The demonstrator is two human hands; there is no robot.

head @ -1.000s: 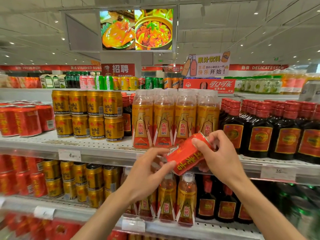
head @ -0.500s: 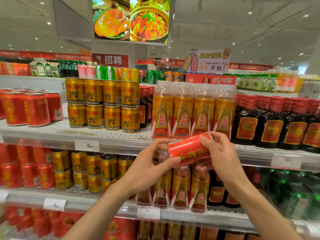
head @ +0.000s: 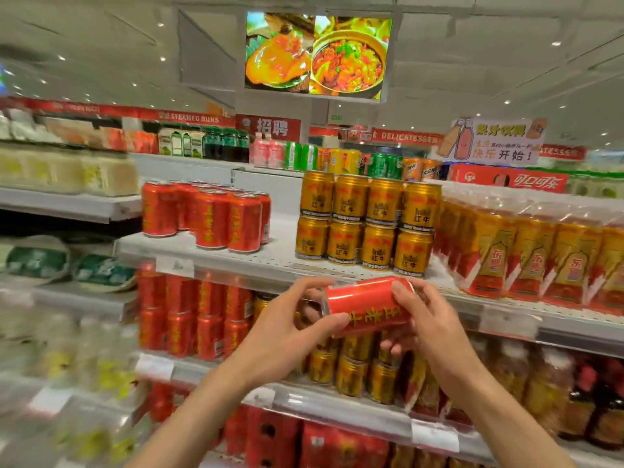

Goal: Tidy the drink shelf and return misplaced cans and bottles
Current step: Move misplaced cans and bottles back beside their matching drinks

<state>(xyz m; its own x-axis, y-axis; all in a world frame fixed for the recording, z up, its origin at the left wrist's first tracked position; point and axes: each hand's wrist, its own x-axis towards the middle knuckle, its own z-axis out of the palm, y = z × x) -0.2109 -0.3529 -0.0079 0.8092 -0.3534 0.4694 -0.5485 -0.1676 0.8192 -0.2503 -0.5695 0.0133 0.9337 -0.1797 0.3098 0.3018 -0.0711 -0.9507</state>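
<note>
Red can (head: 368, 307) is held on its side in front of the shelf edge (head: 337, 270), below the gold cans (head: 366, 221). Left hand (head: 287, 336): fingers curled round the can's left end, thumb beneath. Right hand (head: 430, 327): fingers wrapped over its right end. A group of matching red cans (head: 209, 216) is seen upright on the same shelf, further left. Orange bottles (head: 540, 251) are noted at right.

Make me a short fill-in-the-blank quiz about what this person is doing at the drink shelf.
1. Both hands hold one ___ can, lying sideways.
2. The gold cans on the shelf are stacked ___ high.
3. The standing red cans lie to the ___ of the gold cans.

Missing words: red; two; left
</note>
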